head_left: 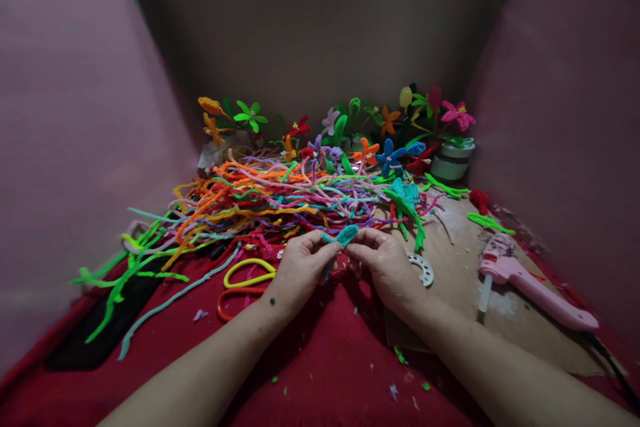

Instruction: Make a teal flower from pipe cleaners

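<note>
Between my two hands is a small teal petal (pixel 347 235) of bent pipe cleaner, its stem ends showing below the fingers. My left hand (pixel 306 259) pinches its left side with thumb and forefinger. My right hand (pixel 383 260) pinches the right side the same way, the fingertips nearly meeting. Just beyond lies a big heap of many-coloured pipe cleaners (pixel 280 197). Scissors with yellow and red handles (pixel 250 272) rest beside my left hand, their blades hidden. A teal flower (pixel 404 192) with green stems lies behind my right hand.
A pink glue gun (pixel 537 287) lies on a cardboard sheet (pixel 445 240) at right, near a white ring with holes (pixel 423 269). Finished pipe-cleaner flowers (pixel 390 157) stand along the back by a pale jar (pixel 453 159). Green pipe cleaners (pixel 120 273) cross a black slab (pixel 95 333) at left.
</note>
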Demonstrator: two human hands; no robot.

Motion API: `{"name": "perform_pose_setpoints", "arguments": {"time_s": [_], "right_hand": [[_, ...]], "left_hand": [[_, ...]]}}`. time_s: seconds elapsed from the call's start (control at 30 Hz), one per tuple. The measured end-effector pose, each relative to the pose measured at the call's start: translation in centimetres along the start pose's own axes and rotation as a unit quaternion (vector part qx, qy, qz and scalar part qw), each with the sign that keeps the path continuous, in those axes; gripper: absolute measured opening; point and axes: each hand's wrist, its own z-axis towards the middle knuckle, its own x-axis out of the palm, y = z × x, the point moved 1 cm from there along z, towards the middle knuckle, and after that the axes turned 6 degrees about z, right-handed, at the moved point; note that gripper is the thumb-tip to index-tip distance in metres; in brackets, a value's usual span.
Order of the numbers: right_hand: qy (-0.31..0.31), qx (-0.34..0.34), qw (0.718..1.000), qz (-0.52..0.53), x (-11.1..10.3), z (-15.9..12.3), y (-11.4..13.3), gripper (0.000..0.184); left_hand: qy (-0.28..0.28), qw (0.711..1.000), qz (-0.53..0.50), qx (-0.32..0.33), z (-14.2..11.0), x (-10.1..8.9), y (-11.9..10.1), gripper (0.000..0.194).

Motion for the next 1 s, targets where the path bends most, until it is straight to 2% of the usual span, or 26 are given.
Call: {"name": "perform_pose_setpoints", "arguments": {"time_s": [0.17, 0.5, 0.6, 0.67, 0.73, 0.77, 0.83, 0.9, 0.93, 1.0], "right_hand": [[-0.031, -0.005, 1.0, 0.0, -0.3, 0.1, -0.1, 0.016], [-0.022, -0.009, 0.999, -0.049, -0.3, 0.2, 0.0, 0.013], [-0.045, -0.016, 0.997, -0.054, -0.3, 0.2, 0.2, 0.014], [-0.061, -0.017, 0.997, -0.052, -0.3, 0.2, 0.3, 0.014], [-0.077, -0.019, 0.996, -0.05, -0.4, 0.2, 0.4, 0.014], [-0.085, -0.02, 0.995, -0.052, -0.4, 0.2, 0.4, 0.015], [-0.095, -0.021, 0.994, -0.055, -0.4, 0.2, 0.5, 0.015], [-0.099, -0.022, 0.993, -0.059, -0.4, 0.1, 0.6, 0.016], [-0.099, -0.021, 0.993, -0.059, -0.4, 0.1, 0.6, 0.016], [-0.1, -0.019, 0.993, -0.055, -0.3, 0.1, 0.6, 0.015]], "left_hand": [[-0.003, 1.0, 0.024, 0.01, -0.1, 0.0, -0.7, 0.02], [0.024, 0.999, 0.027, 0.006, 0.3, -0.5, -0.8, 0.026], [0.018, 0.999, 0.044, 0.015, 0.4, -1.5, -1.5, 0.024], [0.002, 0.994, 0.103, 0.036, 0.2, -3.2, -2.1, 0.025], [-0.004, 0.966, 0.25, 0.069, -0.5, -5.5, -2.6, 0.021], [-0.002, 0.938, 0.336, 0.087, -0.9, -6.7, -2.6, 0.019], [0.048, 0.854, 0.505, 0.119, -1.9, -8.6, -2.3, 0.016], [0.071, 0.786, 0.602, 0.122, -2.9, -9.9, -1.4, 0.018], [0.081, 0.767, 0.627, 0.109, -3.3, -10.2, -0.9, 0.018], [0.088, 0.756, 0.641, 0.098, -3.9, -10.1, 0.1, 0.017]]}}
